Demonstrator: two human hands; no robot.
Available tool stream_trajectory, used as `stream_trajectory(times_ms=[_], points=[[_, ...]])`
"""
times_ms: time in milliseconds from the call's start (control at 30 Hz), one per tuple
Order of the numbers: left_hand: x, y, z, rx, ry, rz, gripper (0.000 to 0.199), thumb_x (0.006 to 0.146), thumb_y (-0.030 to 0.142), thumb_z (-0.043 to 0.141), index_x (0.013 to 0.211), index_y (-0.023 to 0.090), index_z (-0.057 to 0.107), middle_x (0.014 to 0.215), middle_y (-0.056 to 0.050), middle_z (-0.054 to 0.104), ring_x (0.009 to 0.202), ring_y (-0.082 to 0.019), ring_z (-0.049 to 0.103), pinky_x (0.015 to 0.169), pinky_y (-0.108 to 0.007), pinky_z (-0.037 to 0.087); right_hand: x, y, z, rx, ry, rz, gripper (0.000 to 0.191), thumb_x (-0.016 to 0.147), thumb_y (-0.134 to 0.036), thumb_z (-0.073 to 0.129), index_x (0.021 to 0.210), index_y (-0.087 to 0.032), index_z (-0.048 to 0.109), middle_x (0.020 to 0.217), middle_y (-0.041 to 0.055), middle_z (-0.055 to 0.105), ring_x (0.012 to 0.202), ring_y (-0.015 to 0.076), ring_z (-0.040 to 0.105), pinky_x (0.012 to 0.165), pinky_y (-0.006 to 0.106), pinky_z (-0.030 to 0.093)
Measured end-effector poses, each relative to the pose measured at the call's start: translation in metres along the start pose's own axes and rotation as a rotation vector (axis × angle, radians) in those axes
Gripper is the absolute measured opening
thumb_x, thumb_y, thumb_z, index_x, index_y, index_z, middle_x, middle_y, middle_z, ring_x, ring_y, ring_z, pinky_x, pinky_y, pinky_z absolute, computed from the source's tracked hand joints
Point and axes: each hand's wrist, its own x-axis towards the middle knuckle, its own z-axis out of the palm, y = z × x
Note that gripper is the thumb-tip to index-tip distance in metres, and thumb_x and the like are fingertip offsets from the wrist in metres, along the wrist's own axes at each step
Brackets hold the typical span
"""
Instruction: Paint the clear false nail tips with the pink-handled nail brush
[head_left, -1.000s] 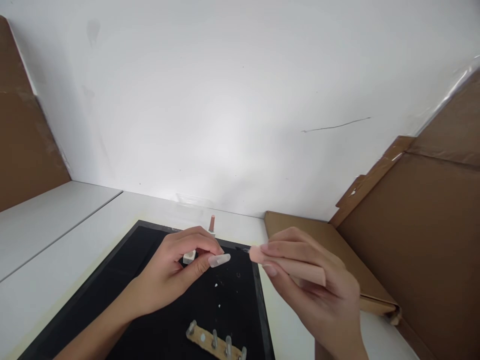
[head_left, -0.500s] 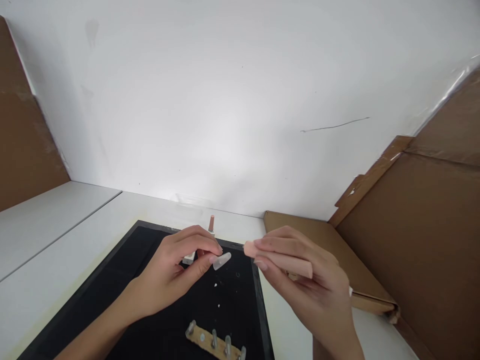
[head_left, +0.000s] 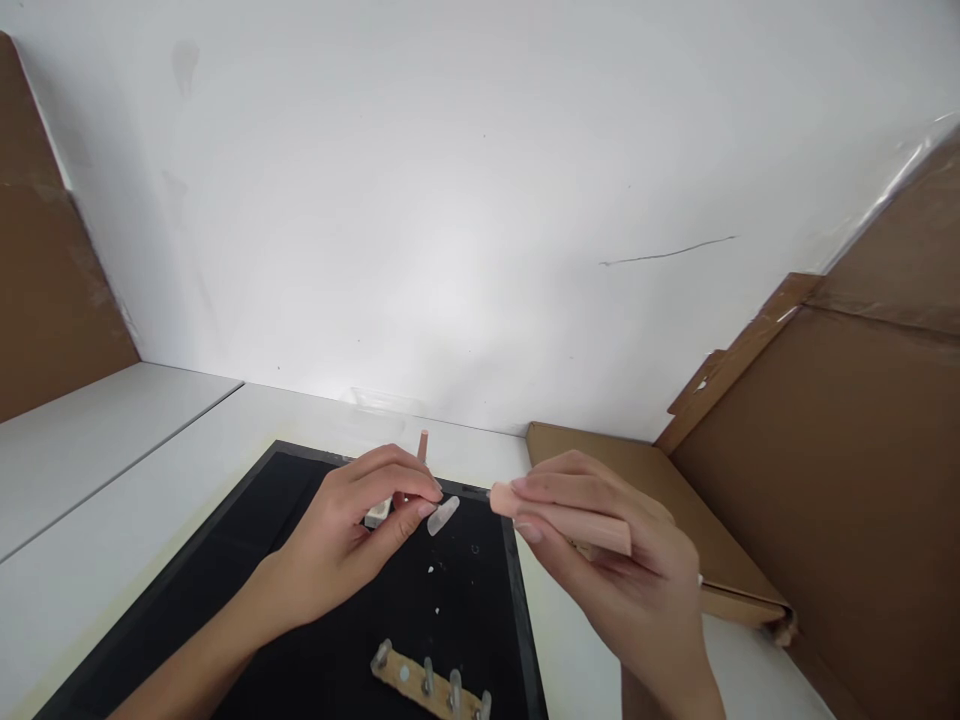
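Observation:
My left hand [head_left: 356,535] pinches a small, clear false nail tip [head_left: 443,516] at its end, thumb against fingers. What joins the nail to the fingertips is mostly hidden. In my right hand [head_left: 615,560], a pink nail polish cap [head_left: 581,527] lies between thumb and fingers, its narrow end toward the nail. A gap separates the two. Below, a wooden strip [head_left: 412,683] carries several more clear nail tips on small upright stands. Behind my left hand shows a bottle with a pink cap [head_left: 424,446], partly hidden.
A black mat [head_left: 300,490] covers part of the white table [head_left: 202,410], with small white bits on it. A flat cardboard box [head_left: 645,470] lies at the right. Cardboard panels stand at both sides, and a white wall rises behind.
The nail tip has turned slightly steeper at my left fingertips. My right hand and the pink cap have shifted very slightly to the right.

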Motion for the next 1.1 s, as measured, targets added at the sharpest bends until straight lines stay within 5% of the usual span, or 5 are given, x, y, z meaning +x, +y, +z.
stream_trajectory(times_ms=[200, 433, 667, 933, 1100], points=[[0.0025, 0.0010, 0.0004, 0.020, 0.015, 0.023, 0.018, 0.088, 0.007, 0.051, 0.096, 0.019, 0.061, 0.088, -0.006, 0.063, 0.082, -0.017, 0.062, 0.064, -0.026, 0.051, 0.0013, -0.0032, 0.0006, 0.096, -0.136, -0.018, 0.026, 0.076, -0.006, 0.065, 0.095, -0.023, 0.067, 0.075, 0.0023, 0.068, 0.062, 0.0148, 0.061, 0.051, 0.027, 0.051], [0.0008, 0.0004, 0.0014, 0.049, -0.002, 0.029, 0.018, 0.089, 0.006, 0.049, 0.095, 0.019, 0.060, 0.088, -0.007, 0.062, 0.081, -0.017, 0.061, 0.063, -0.026, 0.051, -0.0021, -0.0003, 0.0012, 0.020, -0.006, 0.006, 0.027, 0.075, -0.002, 0.064, 0.091, -0.024, 0.066, 0.074, 0.0017, 0.066, 0.063, 0.0150, 0.059, 0.052, 0.028, 0.049], [0.0027, 0.0006, 0.0023, 0.059, 0.003, 0.028, 0.017, 0.089, 0.006, 0.049, 0.095, 0.019, 0.059, 0.088, -0.006, 0.061, 0.080, -0.016, 0.061, 0.063, -0.026, 0.050, 0.0018, -0.0062, 0.0033, 0.101, -0.144, 0.002, 0.024, 0.074, -0.002, 0.064, 0.089, -0.021, 0.066, 0.071, 0.0006, 0.067, 0.060, 0.0125, 0.059, 0.051, 0.024, 0.050], [0.0017, 0.0005, 0.0034, 0.071, 0.003, 0.039, 0.017, 0.089, 0.007, 0.049, 0.095, 0.019, 0.059, 0.086, -0.006, 0.061, 0.078, -0.016, 0.060, 0.061, -0.026, 0.049, -0.0028, -0.0019, 0.0052, -0.042, 0.013, 0.041, 0.024, 0.076, -0.004, 0.063, 0.089, -0.023, 0.065, 0.071, 0.0013, 0.065, 0.060, 0.0151, 0.059, 0.049, 0.027, 0.048], [0.0023, 0.0001, 0.0031, 0.075, -0.006, 0.024, 0.016, 0.089, 0.008, 0.048, 0.095, 0.019, 0.058, 0.086, -0.006, 0.060, 0.078, -0.016, 0.060, 0.062, -0.026, 0.049, 0.0010, -0.0080, 0.0066, 0.054, -0.092, 0.008, 0.020, 0.074, -0.003, 0.063, 0.082, -0.022, 0.064, 0.068, -0.0004, 0.067, 0.055, 0.0125, 0.060, 0.049, 0.025, 0.050]])
